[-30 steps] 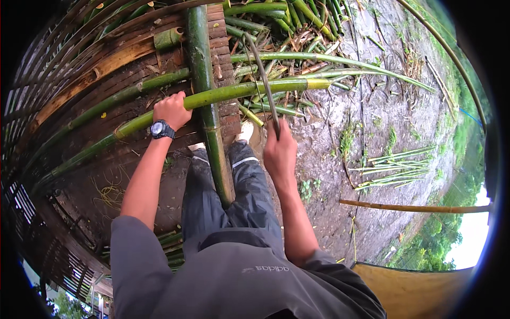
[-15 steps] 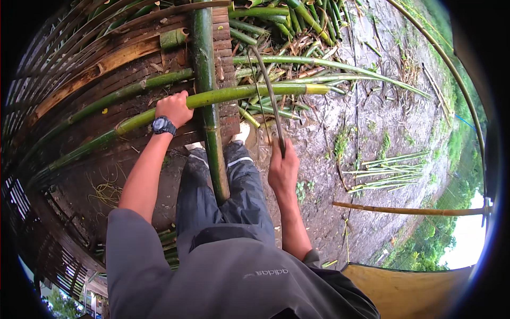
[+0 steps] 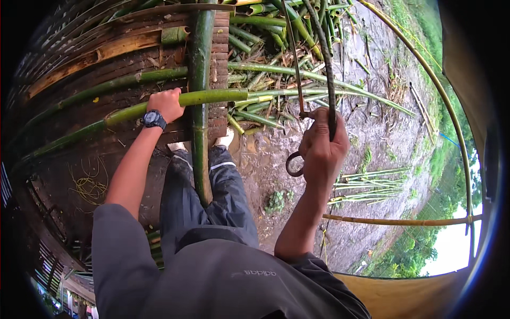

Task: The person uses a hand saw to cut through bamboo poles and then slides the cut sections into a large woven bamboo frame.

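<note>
Gripping: left hand (image 3: 166, 105) round green bamboo pole (image 3: 215, 96) | right hand (image 3: 321, 142) round bow saw (image 3: 329, 66) | saw apart from pole

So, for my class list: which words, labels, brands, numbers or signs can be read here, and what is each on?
Shirt: small pale lettering on the dark grey front; I won't copy it out.
Watch: face too small to read.
Pole and saw: no lettering that I can make out.
</note>
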A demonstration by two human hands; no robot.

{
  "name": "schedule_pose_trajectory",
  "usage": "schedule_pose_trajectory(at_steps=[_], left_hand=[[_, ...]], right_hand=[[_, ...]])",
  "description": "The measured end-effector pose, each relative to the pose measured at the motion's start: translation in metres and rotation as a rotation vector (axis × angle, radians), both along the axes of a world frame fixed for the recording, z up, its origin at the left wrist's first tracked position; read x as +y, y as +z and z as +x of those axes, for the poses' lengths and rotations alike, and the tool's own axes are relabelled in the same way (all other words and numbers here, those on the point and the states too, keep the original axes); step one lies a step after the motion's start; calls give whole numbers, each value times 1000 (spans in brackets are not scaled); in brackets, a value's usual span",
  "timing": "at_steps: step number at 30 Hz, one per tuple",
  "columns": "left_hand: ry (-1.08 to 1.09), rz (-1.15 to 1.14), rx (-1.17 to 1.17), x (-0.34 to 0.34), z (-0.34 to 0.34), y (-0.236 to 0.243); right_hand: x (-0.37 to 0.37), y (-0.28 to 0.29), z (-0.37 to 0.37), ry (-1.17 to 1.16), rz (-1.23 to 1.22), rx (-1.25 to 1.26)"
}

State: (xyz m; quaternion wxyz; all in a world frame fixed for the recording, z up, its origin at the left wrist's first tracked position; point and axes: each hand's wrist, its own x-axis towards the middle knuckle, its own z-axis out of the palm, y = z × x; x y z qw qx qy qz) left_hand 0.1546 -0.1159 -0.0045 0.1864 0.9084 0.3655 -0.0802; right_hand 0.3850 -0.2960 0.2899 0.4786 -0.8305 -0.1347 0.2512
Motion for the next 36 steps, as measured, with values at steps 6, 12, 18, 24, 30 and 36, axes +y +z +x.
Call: schedule_pose_trajectory(at_steps=[6,12,18,24,30,36], left_hand=[[37,25,-54,4,-11,0],[154,148,-205,-33,-25,-14],[43,96,-134,-131,-52,-33],[220,189,-201,-157,-80,-25],[394,250,-331,-159,-104,-5],[741,223,-490,-178,-151,39]], right_hand=[[6,11,-12,278,15,-202],[38,-113,-29,1005,55,-760],[99,-242,-54,1440,60,-1171],[82,-255,-107,1247,-16,-1059],[-61,-234,-111,1334,-455,-802],[-102,-267,-87,1302,-805,-831]])
